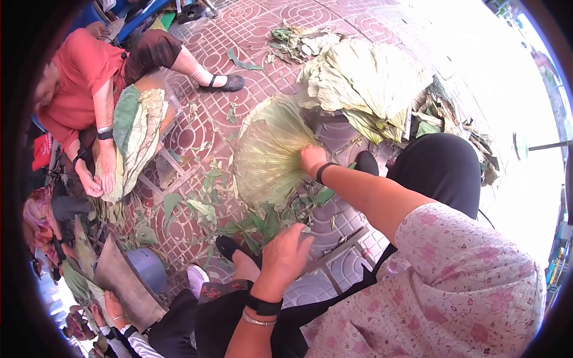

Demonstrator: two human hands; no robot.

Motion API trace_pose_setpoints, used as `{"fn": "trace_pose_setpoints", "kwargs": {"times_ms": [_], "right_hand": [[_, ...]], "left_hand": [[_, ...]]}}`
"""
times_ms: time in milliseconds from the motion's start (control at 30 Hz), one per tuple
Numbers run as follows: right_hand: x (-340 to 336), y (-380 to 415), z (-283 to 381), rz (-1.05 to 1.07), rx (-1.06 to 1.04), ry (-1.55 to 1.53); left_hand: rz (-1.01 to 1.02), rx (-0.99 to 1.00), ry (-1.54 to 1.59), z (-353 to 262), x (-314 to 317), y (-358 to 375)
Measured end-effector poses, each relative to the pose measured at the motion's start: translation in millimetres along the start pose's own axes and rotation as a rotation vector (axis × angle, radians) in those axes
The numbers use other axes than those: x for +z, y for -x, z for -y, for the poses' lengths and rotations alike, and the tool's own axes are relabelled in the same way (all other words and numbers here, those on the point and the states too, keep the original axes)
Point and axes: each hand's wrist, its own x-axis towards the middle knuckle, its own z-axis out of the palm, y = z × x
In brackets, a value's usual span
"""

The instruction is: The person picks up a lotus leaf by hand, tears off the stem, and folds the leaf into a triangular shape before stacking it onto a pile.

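My right hand [313, 160] grips the gathered base of a large pale green, pleated leaf [268, 152], which fans out to the left above the paved floor. Lower down is my left hand [286, 256], held apart from that leaf, its thumb and forefinger spread and nothing visible between them. Green leaf scraps [271, 224] lie on the paving just beyond it. A stack of broad, dry, pale leaves [370, 77] rests on a low support at the upper right, above my right hand.
Across from me, a person in red [83, 77] handles folded leaves [143, 131] on a small stand. At lower left, another person's hand [113, 306] is beside a board [128, 280] and a blue-grey bucket [146, 268]. Crumpled leaves [439, 104] lie at upper right.
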Motion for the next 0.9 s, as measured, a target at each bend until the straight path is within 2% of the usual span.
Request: {"fn": "trace_pose_setpoints", "kwargs": {"times_ms": [200, 300, 400, 467, 500, 533, 600, 633, 667, 767, 800, 900], "right_hand": [[-15, 3, 4, 0.198, 0.015, -0.145], [-45, 6, 4, 0.227, -0.078, -0.276], [-95, -8, 4, 0.218, -0.231, -0.216], [-156, -6, -8, 0.135, -0.538, -0.212], [-148, -33, -15, -0.033, -0.68, -0.305], [-128, -73, -21, -0.205, -0.826, -0.392], [-169, -72, -28, -0.201, -0.788, -0.307], [-240, -35, -26, -0.022, -0.601, -0.137], [-280, -2, -41, 0.033, -0.511, -0.237], [-270, 21, -57, -0.103, -0.639, -0.123], [-260, 33, -57, -0.091, -0.64, -0.116], [-228, 70, -41, 0.012, -0.677, -0.166]], "left_hand": [[0.004, -0.015, -0.021, 3, -4, 0], [-0.052, -0.039, 0.058, 8, -7, -2], [-0.168, -0.096, 0.088, 16, -9, -9], [-0.239, -0.112, 0.113, 9, -17, -15], [-0.273, -0.122, 0.128, 5, -20, -17], [-0.294, -0.129, 0.314, 4, -19, -22], [-0.33, -0.159, 0.546, 16, -20, -35], [-0.348, -0.179, 0.665, 17, -21, -39], [-0.355, -0.212, 0.83, 6, -27, -41], [-0.546, -0.206, 0.792, 9, -31, -47], [-0.615, -0.174, 0.748, 10, -34, -48], [-0.436, -0.237, 0.573, 30, -47, -51]]}}
